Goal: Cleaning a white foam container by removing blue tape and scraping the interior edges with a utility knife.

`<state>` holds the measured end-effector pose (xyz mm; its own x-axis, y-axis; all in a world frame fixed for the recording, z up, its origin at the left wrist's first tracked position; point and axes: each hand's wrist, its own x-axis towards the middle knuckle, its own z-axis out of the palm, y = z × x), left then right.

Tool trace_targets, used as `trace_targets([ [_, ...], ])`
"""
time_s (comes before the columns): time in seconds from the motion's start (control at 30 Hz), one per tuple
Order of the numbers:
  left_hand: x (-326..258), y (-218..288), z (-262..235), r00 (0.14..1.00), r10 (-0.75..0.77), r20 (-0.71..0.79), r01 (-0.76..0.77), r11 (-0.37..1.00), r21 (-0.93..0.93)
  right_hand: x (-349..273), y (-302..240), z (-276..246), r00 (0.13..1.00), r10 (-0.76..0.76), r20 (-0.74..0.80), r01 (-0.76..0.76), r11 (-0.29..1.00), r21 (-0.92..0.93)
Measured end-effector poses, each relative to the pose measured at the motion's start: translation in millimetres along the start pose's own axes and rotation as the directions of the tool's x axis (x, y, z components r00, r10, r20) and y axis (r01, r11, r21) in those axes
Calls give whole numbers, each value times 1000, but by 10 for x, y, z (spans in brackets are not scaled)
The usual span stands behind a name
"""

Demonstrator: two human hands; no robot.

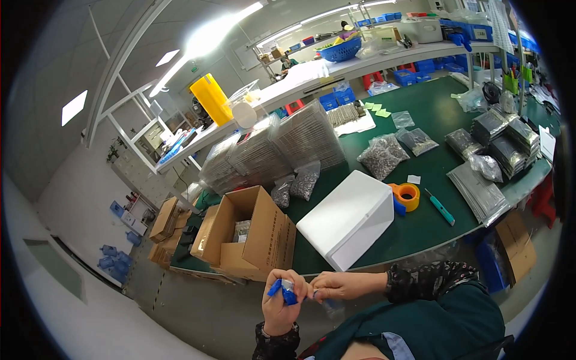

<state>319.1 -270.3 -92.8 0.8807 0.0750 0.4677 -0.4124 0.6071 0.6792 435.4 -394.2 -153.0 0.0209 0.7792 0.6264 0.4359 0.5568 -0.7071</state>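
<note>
My left hand (279, 306) is raised in front of my body, its fingers curled. Bright blue and whitish material (289, 295) shows at those fingers, too small to name; whether it is held or wrapped round them I cannot tell. Close against it, my right hand (343, 285) is pinched, and the fingertips of both hands meet. What lies in the right pinch is hidden. Beyond the hands, a white foam box (348, 219) rests tilted on the green table (324, 183). Left of it stands an open cardboard box (264, 240) with packed items inside.
An orange tape roll with a blue dispenser (408, 197) and a teal cutter (441, 207) lie right of the foam box. Bags of small grey parts (383, 157), stacked clear trays (306, 137) and silvery packets (477, 189) sit farther off. A white shelf (288, 87) runs behind.
</note>
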Motion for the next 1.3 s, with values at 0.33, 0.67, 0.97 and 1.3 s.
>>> trace_targets([
  [0.33, -221, -251, 199, 997, 57, -43, 52, -169, 984, -197, -175, 120, 903, 422, 82, -384, 877, -288],
  [0.67, -552, -792, 462, 970, -241, -15, -54, -277, 959, -935, -491, -53, 899, 378, 221, -284, 888, -362],
  [0.97, -552, -827, 601, 806, -393, -442, 539, 178, 823, -1315, -648, -309, 955, 182, -236, -290, 750, -595],
  [1.3, -436, -1354, 519, 883, -243, -401, 142, 954, -265, -1525, -575, -25, 807, 537, -247, -557, 830, -14],
])
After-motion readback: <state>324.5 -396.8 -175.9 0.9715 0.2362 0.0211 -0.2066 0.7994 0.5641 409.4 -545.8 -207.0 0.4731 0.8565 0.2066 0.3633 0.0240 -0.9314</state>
